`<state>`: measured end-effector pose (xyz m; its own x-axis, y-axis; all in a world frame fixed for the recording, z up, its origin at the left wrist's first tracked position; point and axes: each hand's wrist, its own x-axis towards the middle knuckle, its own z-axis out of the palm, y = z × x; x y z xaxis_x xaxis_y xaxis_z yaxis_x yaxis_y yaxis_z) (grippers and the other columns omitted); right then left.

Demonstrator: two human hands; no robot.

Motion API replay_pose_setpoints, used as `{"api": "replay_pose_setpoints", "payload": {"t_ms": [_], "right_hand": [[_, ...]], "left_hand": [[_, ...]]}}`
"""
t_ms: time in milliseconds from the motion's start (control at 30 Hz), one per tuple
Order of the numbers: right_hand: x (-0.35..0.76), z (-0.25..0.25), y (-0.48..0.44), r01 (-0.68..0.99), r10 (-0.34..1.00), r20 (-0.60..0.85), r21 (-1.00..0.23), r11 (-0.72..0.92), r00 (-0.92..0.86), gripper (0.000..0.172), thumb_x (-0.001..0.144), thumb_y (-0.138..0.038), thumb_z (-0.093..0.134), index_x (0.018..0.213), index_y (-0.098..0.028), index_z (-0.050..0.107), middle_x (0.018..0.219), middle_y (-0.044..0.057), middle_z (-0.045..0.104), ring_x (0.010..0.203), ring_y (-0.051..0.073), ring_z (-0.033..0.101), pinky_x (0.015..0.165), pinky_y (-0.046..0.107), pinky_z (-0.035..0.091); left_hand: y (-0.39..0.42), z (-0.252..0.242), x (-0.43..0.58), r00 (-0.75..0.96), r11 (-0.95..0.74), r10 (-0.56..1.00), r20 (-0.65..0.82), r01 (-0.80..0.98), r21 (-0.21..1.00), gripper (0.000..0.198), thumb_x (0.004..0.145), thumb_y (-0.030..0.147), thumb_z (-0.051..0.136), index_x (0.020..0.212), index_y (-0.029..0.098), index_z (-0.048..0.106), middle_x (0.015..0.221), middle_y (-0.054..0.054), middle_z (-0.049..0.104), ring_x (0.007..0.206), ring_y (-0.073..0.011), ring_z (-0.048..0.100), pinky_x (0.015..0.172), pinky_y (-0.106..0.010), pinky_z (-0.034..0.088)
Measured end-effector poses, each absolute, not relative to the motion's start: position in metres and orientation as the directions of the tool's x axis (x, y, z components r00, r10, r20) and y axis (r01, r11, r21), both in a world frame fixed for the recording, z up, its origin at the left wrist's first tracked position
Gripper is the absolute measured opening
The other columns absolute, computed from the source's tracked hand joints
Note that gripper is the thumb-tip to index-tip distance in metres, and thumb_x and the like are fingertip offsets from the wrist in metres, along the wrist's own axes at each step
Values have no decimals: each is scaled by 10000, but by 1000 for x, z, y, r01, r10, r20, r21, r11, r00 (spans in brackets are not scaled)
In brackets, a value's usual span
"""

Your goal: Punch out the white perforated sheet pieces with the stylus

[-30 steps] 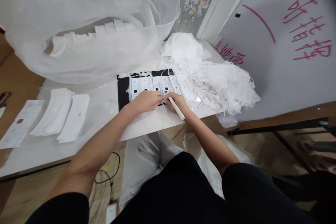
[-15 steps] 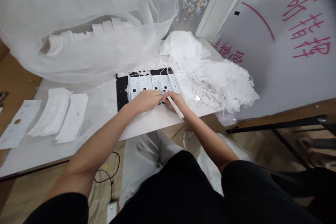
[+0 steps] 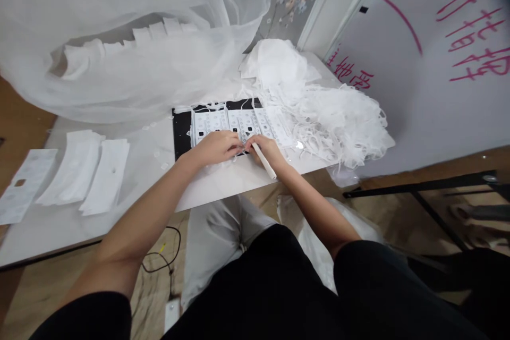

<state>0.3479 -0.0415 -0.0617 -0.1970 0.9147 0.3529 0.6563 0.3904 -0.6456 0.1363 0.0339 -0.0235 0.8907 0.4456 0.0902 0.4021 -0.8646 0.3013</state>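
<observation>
My right hand (image 3: 265,150) is closed round a white pen-shaped tool (image 3: 265,162), whose rear end points back toward me. The tool's working tip is hidden at my fingers. Just left of it, my left hand (image 3: 217,147) is bent over the near edge of the white patterned sheets (image 3: 211,121), fingertips drawn together. What those fingers pinch is too small to make out. The sheets carry small dark square holes and rows of grey marks. They lie side by side on a black board (image 3: 182,133), with thin white cords along their far edge.
A heap of white pieces with cords (image 3: 334,122) lies to the right. Behind stands a large translucent bag (image 3: 159,69) of white pieces. On the left are stacks of white strips (image 3: 74,167) and a patterned sheet (image 3: 30,186). A whiteboard (image 3: 414,90) with red writing rises at right.
My left fingertips have lifted and curled slightly beside the right hand. The right hand still holds the white tool in nearly the same place. The whole view has shifted a little.
</observation>
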Motion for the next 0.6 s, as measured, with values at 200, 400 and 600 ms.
{"api": "replay_pose_setpoints", "payload": {"t_ms": [200, 400, 600], "right_hand": [[349, -68, -40, 658, 902, 385, -629, 413, -198, 158, 875, -118, 499, 894, -227, 611, 913, 33, 694, 882, 210, 641, 840, 332, 499], [346, -61, -43, 641, 908, 379, -656, 399, -177, 108, 903, -155, 530, 881, -230, 605, 923, 37, 709, 872, 209, 651, 835, 340, 507], [345, -60, -41, 657, 916, 367, -652, 379, -163, 28, 891, -208, 615, 885, -235, 615, 931, 33, 718, 867, 213, 650, 829, 336, 497]], "left_hand": [[32, -25, 142, 843, -809, 527, 104, 460, 365, 178, 967, 300, 635, 1037, 229, 783, 1052, -42, 712, 995, -210, 654, 771, -292, 448], [36, -33, 144, 850, -835, 505, 153, 435, 338, 198, 979, 267, 618, 1005, 220, 808, 995, -50, 742, 936, -215, 669, 763, -309, 452], [38, -37, 144, 850, -851, 489, 196, 416, 320, 186, 980, 266, 633, 982, 222, 813, 967, -50, 757, 921, -214, 676, 772, -312, 460]]}}
